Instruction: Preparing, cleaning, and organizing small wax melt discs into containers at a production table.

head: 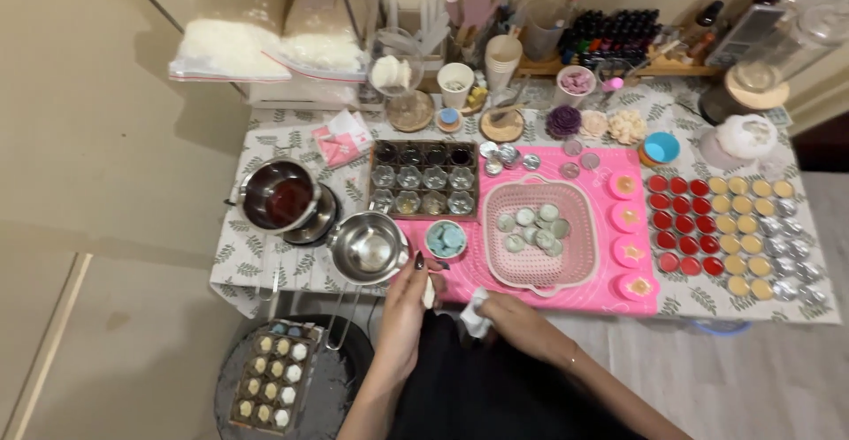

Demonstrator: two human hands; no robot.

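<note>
Table [265, 139]: crowded with moulds.
Right rows [721, 237]: red and yellow cups already filled.
Basket [539, 232]: centre, few pale pieces.
Pot [367, 247]: lower centre, looks empty.
Left hand [411, 294]: pinching small pale piece [429, 294].
Right hand [500, 307]: closed on white cloth [475, 312], wiping apparently unfinished.

I see both forearms rising from the bottom centre of the frame. My left hand [409, 291] is raised, fingers curled, dark-nailed thumb uppermost. My right hand [506, 310] lies just right of it, fingers closed, wrist bent inward.
</note>
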